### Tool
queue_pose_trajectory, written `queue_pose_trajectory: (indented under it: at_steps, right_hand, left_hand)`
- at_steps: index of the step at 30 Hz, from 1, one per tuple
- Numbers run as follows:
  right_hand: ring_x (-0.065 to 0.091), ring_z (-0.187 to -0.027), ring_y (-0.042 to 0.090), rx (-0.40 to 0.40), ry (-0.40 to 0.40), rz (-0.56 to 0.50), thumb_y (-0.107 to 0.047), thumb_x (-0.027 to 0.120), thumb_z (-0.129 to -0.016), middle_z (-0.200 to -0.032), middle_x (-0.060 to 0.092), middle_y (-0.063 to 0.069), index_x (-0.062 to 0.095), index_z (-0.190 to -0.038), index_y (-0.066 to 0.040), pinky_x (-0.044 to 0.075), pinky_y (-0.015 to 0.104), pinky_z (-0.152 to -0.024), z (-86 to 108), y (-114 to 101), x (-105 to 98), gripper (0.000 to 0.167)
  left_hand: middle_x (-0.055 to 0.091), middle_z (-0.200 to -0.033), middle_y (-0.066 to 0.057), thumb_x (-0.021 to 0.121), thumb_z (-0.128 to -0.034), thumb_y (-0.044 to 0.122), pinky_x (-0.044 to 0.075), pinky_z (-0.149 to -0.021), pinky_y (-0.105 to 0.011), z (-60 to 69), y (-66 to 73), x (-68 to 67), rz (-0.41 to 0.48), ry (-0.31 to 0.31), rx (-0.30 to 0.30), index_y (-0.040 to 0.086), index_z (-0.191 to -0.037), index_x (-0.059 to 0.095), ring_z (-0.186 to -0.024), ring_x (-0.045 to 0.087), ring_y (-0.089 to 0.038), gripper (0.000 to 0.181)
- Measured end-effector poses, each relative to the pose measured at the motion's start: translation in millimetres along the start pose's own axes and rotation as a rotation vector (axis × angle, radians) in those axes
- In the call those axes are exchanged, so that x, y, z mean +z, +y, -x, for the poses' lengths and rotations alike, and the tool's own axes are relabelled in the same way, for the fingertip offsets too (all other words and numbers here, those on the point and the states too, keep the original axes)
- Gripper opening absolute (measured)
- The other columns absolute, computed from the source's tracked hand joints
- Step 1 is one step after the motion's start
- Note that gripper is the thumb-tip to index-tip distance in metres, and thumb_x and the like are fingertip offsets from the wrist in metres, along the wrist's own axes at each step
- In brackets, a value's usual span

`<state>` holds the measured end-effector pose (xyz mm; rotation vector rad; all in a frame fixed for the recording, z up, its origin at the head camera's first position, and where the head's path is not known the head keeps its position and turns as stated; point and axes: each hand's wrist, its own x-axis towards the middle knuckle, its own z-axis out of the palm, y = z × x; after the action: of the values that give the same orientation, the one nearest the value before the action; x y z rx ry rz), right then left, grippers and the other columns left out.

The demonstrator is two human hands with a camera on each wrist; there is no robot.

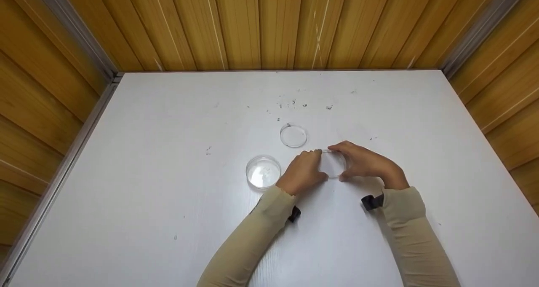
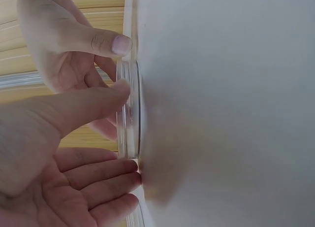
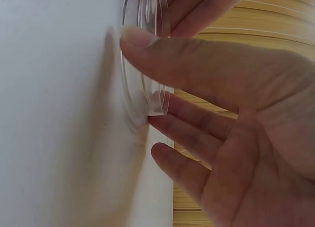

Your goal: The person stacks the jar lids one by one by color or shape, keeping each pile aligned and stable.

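L hand [image 1: 304, 172] & R hand [image 1: 367, 159] clamp, thumbs & fingers, on opp. sides of a clear round plastic-looking dish [image 1: 332, 164], on or just above the flat white tabletop [image 1: 168, 173]! 2nd clear round dish [image 1: 263, 172] sits beside L wrist; 3rd clear round dish [image 1: 294, 136] lies beyond.

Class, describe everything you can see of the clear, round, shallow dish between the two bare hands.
The clear, round, shallow dish is colourless and see-through, looking like plastic or glass. The wrist views show several layered rim lines; whether they include a lid is unclear. It lies roughly level, on or just above the flat white table. The bare left hand and bare right hand hold opposite sides, thumbs at its near edge. No contents can be made out.
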<state>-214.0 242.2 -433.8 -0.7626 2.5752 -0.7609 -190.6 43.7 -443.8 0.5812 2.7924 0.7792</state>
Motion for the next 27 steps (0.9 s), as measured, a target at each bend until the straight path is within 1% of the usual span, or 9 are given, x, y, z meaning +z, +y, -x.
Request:
queue_pose_trajectory:
  at_steps: [2, 5, 7, 9, 13, 16, 19, 23, 27]
  right_hand:
    - [0.045, -0.127, 0.037, 0.001, -0.004, 0.0, -0.009, 0.081, -0.072, -0.138, 0.047, 0.023, 0.045, -0.137, 0.007, 0.036, 0.052, -0.107, 0.0, 0, -1, 0.077]
    - [0.043, -0.13, 0.037, 0.023, -0.006, -0.025, -0.016, 0.083, -0.073, -0.141, 0.045, 0.021, 0.043, -0.14, 0.004, 0.033, 0.053, -0.11, 1.4, -1, -2, 0.08]
    - [0.041, -0.132, 0.036, 0.035, -0.006, -0.043, -0.02, 0.083, -0.073, -0.143, 0.044, 0.019, 0.042, -0.141, 0.002, 0.031, 0.053, -0.111, 2.5, -1, -2, 0.083]
    - [0.04, -0.134, 0.036, 0.049, -0.002, -0.073, -0.023, 0.084, -0.073, -0.145, 0.043, 0.018, 0.041, -0.143, -0.002, 0.03, 0.054, -0.112, 3.6, -1, -3, 0.085]
    - [0.037, -0.137, 0.038, 0.054, 0.012, -0.105, -0.028, 0.083, -0.074, -0.147, 0.043, 0.018, 0.04, -0.145, -0.005, 0.029, 0.056, -0.112, 3.0, -3, -4, 0.085]
    - [0.037, -0.137, 0.038, 0.039, 0.042, -0.107, -0.032, 0.08, -0.078, -0.148, 0.042, 0.018, 0.04, -0.145, -0.007, 0.029, 0.057, -0.112, 0.3, -5, -6, 0.082]
    - [0.037, -0.138, 0.037, 0.033, 0.076, -0.118, -0.035, 0.076, -0.081, -0.149, 0.041, 0.016, 0.04, -0.146, -0.01, 0.03, 0.057, -0.112, -2.6, -8, -8, 0.078]
    - [0.035, -0.14, 0.035, 0.05, 0.105, -0.134, -0.036, 0.073, -0.084, -0.151, 0.039, 0.013, 0.04, -0.147, -0.014, 0.028, 0.057, -0.112, -8.5, -12, -11, 0.073]
    - [0.033, -0.141, 0.034, 0.045, 0.122, -0.137, -0.034, 0.072, -0.086, -0.152, 0.037, 0.012, 0.039, -0.147, -0.015, 0.028, 0.057, -0.113, -16.0, -16, -15, 0.072]
  left_hand:
    - [0.069, -0.108, -0.01, 0.077, -0.0798, 0.02, 0.052, -0.081, -0.031, -0.1, 0.0, -0.8, 0.023, -0.008, -0.003, 0.003, -0.127, 0.056, -0.095, 0.064, -0.019, 0.055]
    - [0.066, -0.121, -0.011, 0.076, -0.0811, 0.018, 0.052, -0.089, -0.028, -0.9, 0.2, -2.0, 0.057, -0.02, -0.004, 0.001, -0.133, 0.052, -0.106, 0.064, -0.018, 0.06]
    - [0.06, -0.132, -0.012, 0.076, -0.0817, 0.018, 0.049, -0.096, -0.027, -1.3, 0.7, -3.2, 0.076, -0.025, -0.002, 0.0, -0.138, 0.048, -0.116, 0.06, -0.018, 0.065]
    - [0.054, -0.14, -0.012, 0.077, -0.0819, 0.019, 0.045, -0.104, -0.027, -0.8, 1.9, -5.6, 0.086, -0.024, -0.002, 0.0, -0.141, 0.045, -0.126, 0.054, -0.02, 0.07]
    - [0.048, -0.145, -0.011, 0.077, -0.0823, 0.023, 0.039, -0.11, -0.03, 2.0, 4.0, -13.2, 0.072, -0.012, -0.002, 0.003, -0.143, 0.042, -0.134, 0.047, -0.021, 0.073]
    - [0.044, -0.149, -0.01, 0.076, -0.083, 0.026, 0.035, -0.113, -0.033, 4.4, 3.7, -21.7, 0.045, -0.003, 0.005, 0.006, -0.145, 0.041, -0.138, 0.041, -0.022, 0.074]
    - [0.04, -0.151, -0.01, 0.076, -0.0834, 0.028, 0.033, -0.115, -0.036, 6.2, 2.0, -32.2, 0.041, 0.014, 0.025, 0.008, -0.146, 0.041, -0.141, 0.036, -0.025, 0.074]
    - [0.037, -0.153, -0.011, 0.077, -0.0823, 0.027, 0.032, -0.115, -0.04, 8.3, -1.9, -50.2, 0.064, 0.047, 0.049, 0.008, -0.146, 0.04, -0.143, 0.032, -0.028, 0.076]
    - [0.035, -0.154, -0.01, 0.078, -0.0816, 0.026, 0.027, -0.117, -0.041, 7.9, -9.7, -69.5, 0.055, 0.063, 0.048, 0.009, -0.148, 0.038, -0.145, 0.028, -0.026, 0.079]
